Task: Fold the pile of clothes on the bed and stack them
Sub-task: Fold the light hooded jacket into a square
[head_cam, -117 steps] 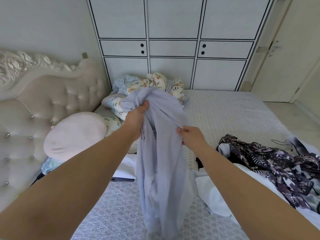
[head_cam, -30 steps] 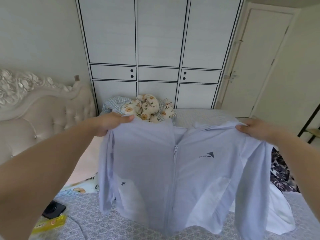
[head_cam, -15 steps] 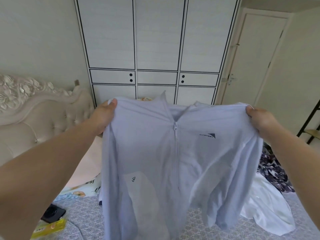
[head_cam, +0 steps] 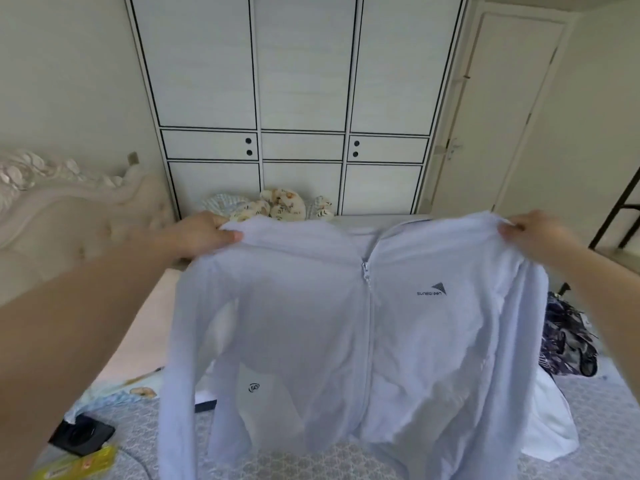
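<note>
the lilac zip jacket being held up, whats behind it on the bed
Past the jacket edges show a white garment, a dark patterned garment, printed bedding at the far end, and a black object lower left. The bed directly behind it is covered.

Soft even daylight, no harsh shadows, wide-angle bending at edges, slight motion blur throughout
</note>
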